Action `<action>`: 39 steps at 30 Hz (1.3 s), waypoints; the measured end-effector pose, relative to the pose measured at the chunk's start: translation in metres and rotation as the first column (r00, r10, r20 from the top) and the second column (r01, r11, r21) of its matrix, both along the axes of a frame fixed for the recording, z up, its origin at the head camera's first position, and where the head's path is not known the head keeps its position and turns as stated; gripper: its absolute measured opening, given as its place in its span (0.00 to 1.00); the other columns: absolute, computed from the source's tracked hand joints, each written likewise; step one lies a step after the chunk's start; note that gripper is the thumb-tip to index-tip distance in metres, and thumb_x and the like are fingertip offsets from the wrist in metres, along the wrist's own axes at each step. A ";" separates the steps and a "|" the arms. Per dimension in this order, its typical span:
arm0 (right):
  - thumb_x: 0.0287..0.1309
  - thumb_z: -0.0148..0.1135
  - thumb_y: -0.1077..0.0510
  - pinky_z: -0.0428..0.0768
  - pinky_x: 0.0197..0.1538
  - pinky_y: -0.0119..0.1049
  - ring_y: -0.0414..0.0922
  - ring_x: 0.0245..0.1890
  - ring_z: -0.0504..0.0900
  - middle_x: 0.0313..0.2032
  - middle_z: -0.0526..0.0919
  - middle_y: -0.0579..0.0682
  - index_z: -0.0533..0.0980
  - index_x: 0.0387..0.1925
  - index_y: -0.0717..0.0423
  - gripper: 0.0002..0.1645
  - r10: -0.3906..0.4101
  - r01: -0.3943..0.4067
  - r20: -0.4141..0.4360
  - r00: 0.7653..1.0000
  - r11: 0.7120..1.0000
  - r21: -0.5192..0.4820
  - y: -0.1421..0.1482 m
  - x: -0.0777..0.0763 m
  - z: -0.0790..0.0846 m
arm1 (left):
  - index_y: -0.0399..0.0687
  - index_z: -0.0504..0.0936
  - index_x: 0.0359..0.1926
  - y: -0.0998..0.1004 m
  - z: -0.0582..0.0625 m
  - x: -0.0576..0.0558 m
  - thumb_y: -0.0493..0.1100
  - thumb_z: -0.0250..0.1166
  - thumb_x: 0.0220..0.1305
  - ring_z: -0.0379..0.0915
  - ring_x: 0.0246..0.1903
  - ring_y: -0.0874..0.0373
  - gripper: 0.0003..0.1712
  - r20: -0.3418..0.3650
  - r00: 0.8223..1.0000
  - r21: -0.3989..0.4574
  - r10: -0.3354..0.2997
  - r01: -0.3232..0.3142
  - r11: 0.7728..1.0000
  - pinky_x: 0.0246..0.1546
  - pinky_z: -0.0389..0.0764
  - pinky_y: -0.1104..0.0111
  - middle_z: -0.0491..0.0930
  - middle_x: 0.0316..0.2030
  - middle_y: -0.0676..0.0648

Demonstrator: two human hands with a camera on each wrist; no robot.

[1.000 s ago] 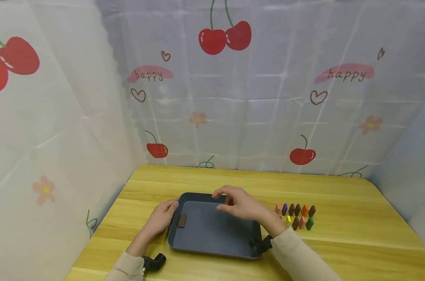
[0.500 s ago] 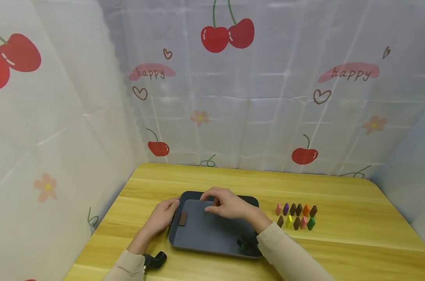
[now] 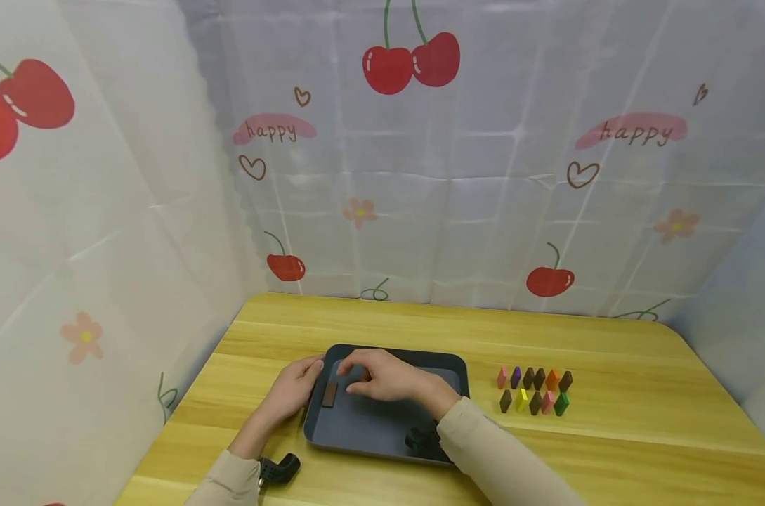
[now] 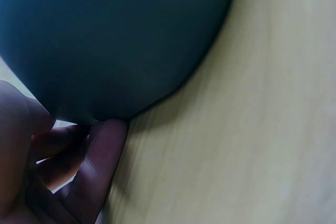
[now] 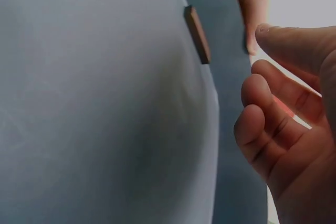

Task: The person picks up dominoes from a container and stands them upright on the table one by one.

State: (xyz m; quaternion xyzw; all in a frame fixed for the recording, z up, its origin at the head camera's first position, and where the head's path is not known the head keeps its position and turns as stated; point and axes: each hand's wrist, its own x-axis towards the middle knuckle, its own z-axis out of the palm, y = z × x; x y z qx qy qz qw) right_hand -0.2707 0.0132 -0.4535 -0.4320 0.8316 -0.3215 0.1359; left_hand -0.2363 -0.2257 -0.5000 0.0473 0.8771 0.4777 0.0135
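Note:
A dark grey rectangular tray [image 3: 357, 432] lies on the wooden table. My left hand [image 3: 291, 388] holds its left rim, thumb over the edge; in the left wrist view the fingertips meet the tray's outer wall [image 4: 121, 45]. Inside the tray, near the left wall, lies a small brown block [image 3: 329, 394]. Over the tray hovers my right hand [image 3: 382, 376], fingers and thumb loosely curved and apart, holding nothing. Its fingertips are just right of the brown block in the head view. The right wrist view shows the brown block [image 5: 197, 35] lying along the wall, apart from the fingers.
Right of the tray, two rows of small coloured blocks stand upright, among them a yellow block [image 3: 522, 400], an orange block [image 3: 552, 380] and a green block [image 3: 562, 404]. A cherry-print curtain [image 3: 445, 211] encloses the table [image 3: 635, 393] at the back and sides.
My right hand has moved left across the tray toward the brown block, uncovering more of the block rows. The left hand keeps its place on the rim.

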 end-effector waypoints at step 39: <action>0.67 0.70 0.51 0.78 0.46 0.23 0.33 0.41 0.75 0.45 0.78 0.42 0.85 0.57 0.43 0.17 0.049 -0.024 -0.158 0.986 0.987 0.157 -0.018 -0.004 -0.025 | 0.48 0.80 0.67 0.000 0.000 -0.001 0.50 0.51 0.82 0.74 0.67 0.42 0.23 0.001 1.000 -0.005 0.003 -0.003 1.000 0.69 0.75 0.46 0.81 0.64 0.43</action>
